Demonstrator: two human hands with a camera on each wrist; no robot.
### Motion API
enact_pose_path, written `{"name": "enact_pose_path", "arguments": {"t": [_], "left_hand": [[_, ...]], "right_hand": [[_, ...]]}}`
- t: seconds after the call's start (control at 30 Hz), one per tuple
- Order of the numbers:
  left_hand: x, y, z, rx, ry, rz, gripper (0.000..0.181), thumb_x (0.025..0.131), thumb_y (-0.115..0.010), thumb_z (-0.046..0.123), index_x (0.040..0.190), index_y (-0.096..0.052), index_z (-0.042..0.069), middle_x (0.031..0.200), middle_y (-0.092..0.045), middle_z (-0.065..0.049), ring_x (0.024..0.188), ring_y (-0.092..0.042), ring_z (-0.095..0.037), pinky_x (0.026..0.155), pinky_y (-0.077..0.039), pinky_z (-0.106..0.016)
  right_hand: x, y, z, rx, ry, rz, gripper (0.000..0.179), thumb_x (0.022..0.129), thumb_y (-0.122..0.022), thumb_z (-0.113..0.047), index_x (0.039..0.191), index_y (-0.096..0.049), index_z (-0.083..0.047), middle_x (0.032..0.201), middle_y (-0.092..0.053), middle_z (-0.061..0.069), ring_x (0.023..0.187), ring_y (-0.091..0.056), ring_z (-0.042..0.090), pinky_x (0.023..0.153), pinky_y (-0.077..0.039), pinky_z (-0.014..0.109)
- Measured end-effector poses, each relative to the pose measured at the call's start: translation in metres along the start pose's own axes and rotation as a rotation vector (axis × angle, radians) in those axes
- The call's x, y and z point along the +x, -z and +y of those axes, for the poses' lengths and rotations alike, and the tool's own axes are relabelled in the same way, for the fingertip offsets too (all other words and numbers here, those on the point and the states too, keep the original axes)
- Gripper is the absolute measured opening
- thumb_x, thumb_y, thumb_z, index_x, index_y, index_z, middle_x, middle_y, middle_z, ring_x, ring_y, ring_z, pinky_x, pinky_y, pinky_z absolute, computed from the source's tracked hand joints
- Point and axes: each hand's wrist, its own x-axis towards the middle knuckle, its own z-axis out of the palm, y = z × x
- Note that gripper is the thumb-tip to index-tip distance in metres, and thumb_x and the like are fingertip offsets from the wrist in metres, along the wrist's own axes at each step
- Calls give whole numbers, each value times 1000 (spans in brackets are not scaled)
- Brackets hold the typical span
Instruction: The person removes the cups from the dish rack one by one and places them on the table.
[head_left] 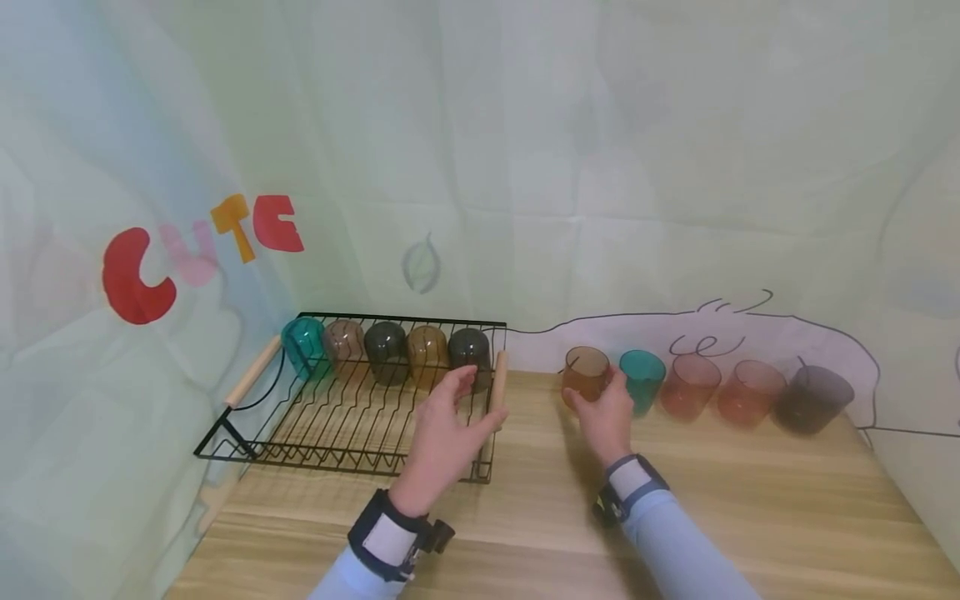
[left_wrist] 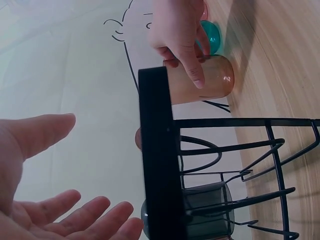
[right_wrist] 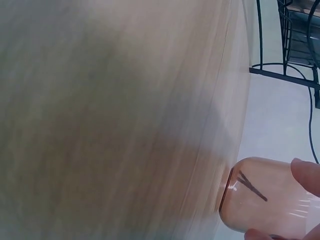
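My right hand [head_left: 609, 417] grips an amber glass cup [head_left: 583, 385] with thumb and fingers; the cup stands upright, mouth up, near the wall. In the right wrist view the thumb and a fingertip lie on the sides of the amber cup [right_wrist: 265, 197]. My left hand [head_left: 446, 433] hovers by the right end of the black wire rack [head_left: 337, 457], fingers apart and holding nothing. The left wrist view shows that hand [left_wrist: 55, 190] with its thumb spread away from the fingers.
Upside down along the rack's back stand a teal cup [head_left: 306, 343], a pinkish cup [head_left: 345, 343], dark grey cups [head_left: 386, 350] and an amber one [head_left: 427, 350]. Right of my right hand are a teal cup [head_left: 642, 379], reddish cups [head_left: 690, 387] and a dark purple cup [head_left: 813, 402].
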Motion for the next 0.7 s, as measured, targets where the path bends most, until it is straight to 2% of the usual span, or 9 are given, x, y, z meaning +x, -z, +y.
{"name": "enact_pose_path", "arguments": {"t": [0.33, 0.5, 0.7], "left_hand": [[1, 8, 5, 24, 21, -8, 65, 74, -78, 34, 129, -48, 15, 128, -50, 0, 113, -47, -15, 93, -40, -32], [5, 24, 6, 59, 8, 0, 65, 77, -75, 38, 131, -46, 14, 128, -50, -1, 114, -46, -15, 93, -40, -32], [13, 48, 2, 116, -11, 42, 67, 78, -73, 41, 132, -45, 12, 128, -50, -4, 116, -46, -18, 93, -40, -36]], "right_hand": [[-4, 1, 5, -60, 6, -24, 89, 75, -77, -28, 143, -26, -1, 141, -35, 21, 127, -36, 33, 101, -32, 45], [-5, 3, 7, -75, 23, -29, 90, 75, -77, -31, 143, -26, -1, 141, -36, 21, 127, -36, 34, 101, -32, 45], [-8, 12, 9, -88, 34, -63, 92, 75, -75, -41, 143, -28, -2, 139, -39, 21, 123, -40, 33, 97, -37, 45]]}}
